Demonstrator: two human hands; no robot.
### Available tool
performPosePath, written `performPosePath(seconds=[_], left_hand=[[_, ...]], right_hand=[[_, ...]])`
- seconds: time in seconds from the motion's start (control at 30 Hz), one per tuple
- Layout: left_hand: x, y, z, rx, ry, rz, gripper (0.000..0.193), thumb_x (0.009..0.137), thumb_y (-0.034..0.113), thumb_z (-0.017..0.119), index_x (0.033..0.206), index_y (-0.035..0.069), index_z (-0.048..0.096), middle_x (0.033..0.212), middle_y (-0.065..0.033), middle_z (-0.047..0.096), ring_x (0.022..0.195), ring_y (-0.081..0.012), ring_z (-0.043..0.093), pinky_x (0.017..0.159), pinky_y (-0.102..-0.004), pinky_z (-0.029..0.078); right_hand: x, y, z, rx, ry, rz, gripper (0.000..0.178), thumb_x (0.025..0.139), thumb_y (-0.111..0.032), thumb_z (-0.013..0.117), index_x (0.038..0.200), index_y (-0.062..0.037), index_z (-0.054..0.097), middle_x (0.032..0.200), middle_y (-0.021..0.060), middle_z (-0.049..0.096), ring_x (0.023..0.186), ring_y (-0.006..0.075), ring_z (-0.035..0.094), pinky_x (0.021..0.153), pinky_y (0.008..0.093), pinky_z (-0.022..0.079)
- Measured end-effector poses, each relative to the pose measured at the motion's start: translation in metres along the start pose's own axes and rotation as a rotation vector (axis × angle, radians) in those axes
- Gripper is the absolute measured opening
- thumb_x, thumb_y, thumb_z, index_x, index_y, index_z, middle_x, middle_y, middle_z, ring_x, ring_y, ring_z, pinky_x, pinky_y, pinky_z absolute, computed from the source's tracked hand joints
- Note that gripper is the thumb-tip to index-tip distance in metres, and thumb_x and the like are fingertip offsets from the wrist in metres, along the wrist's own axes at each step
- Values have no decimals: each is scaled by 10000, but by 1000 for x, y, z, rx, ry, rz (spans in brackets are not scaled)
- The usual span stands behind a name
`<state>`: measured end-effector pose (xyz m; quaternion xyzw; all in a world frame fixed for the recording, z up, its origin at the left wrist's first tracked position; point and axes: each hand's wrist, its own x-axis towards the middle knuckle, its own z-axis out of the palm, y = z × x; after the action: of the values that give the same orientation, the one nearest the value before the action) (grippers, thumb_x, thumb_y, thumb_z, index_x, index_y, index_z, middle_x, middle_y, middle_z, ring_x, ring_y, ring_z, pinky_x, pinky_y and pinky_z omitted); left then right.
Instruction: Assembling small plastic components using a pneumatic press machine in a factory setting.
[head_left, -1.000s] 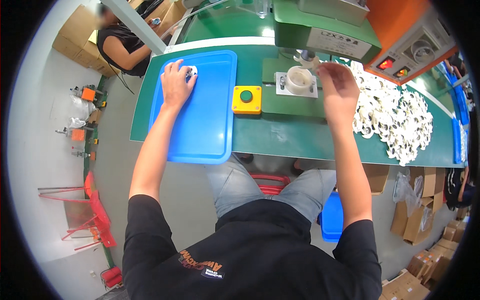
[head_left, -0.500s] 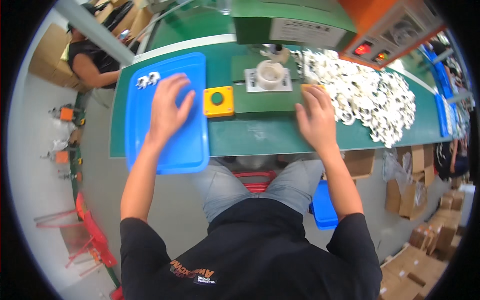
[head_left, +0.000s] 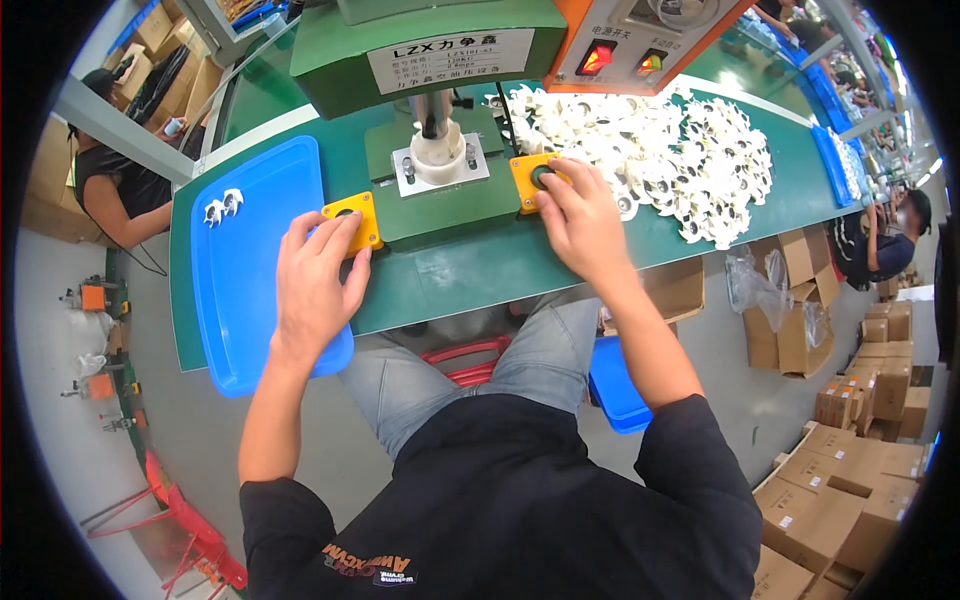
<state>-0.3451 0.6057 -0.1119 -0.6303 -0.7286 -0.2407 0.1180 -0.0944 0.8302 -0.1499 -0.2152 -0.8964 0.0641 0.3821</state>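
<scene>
My left hand (head_left: 318, 280) rests its fingertips on the left yellow button box (head_left: 368, 228), over its button, with the thumb held apart. On the right yellow button box (head_left: 524, 190), the fingers of my right hand (head_left: 588, 225) touch the dark green button. Neither hand holds anything. Between the boxes stands a green press (head_left: 320, 60). Its metal ram (head_left: 432, 115) reaches down into a round white holder (head_left: 436, 168) on a light metal plate (head_left: 474, 172). What lies inside the holder is mostly hidden. Two small white parts (head_left: 222, 207) sit in the blue tray (head_left: 240, 320) on the left.
A heap of white parts with dark centres (head_left: 690, 150) covers the right of the green table (head_left: 450, 285). Behind it stands an orange control box (head_left: 625, 50) with lit switches. Cardboard boxes (head_left: 850, 470) stack at lower right. Another person (head_left: 120, 200) sits at far left.
My left hand has left the blue tray and reached the left button box. My right fingers now lie on the right button. The ram now shows down in the holder; the whole view has turned.
</scene>
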Motion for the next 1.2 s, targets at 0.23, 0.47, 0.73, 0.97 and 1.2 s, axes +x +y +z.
performPosePath(seconds=[0.23, 0.47, 0.73, 0.97, 1.2], left_hand=[[4, -5, 3, -114, 39, -80, 286, 810, 74, 760, 1085, 5, 724, 1045, -158, 725, 1054, -364, 618, 931, -431, 511], [20, -6, -14, -197, 35, -170, 245, 867, 118, 739, 1086, 9, 731, 1057, -139, 728, 1087, -333, 620, 963, -413, 504], [62, 1, 11, -420, -4, -182, 413, 863, 286, 771, 1166, 14, 701, 1089, -145, 720, 1033, -315, 649, 931, -402, 525], [116, 34, 27, -594, 138, -310, 678, 765, 398, 860, 1264, -20, 674, 1031, -116, 732, 919, -174, 665, 808, -308, 535], [112, 21, 24, -365, 28, -316, 549, 764, 388, 842, 1129, -5, 730, 969, -143, 738, 852, -281, 693, 793, -383, 563]], right_hand=[[25, 63, -25, -165, -250, -14, 196, 864, -14, 677, 1053, -36, 725, 1143, 104, 696, 1072, 321, 642, 932, 410, 529], [40, 87, -17, -262, -423, -136, 136, 841, -79, 709, 969, -66, 755, 929, 76, 715, 910, 295, 675, 875, 401, 537], [43, 66, -26, -68, 46, 72, 63, 916, -102, 693, 949, -48, 698, 871, 114, 700, 771, 312, 685, 706, 394, 547], [65, 5, -4, 543, 32, 566, 206, 992, -138, 673, 1048, 59, 690, 929, 91, 739, 799, 132, 710, 733, 264, 551], [87, -31, 18, 640, -14, 561, 226, 992, -141, 668, 1045, 78, 689, 922, 109, 736, 767, 144, 714, 718, 266, 548]])
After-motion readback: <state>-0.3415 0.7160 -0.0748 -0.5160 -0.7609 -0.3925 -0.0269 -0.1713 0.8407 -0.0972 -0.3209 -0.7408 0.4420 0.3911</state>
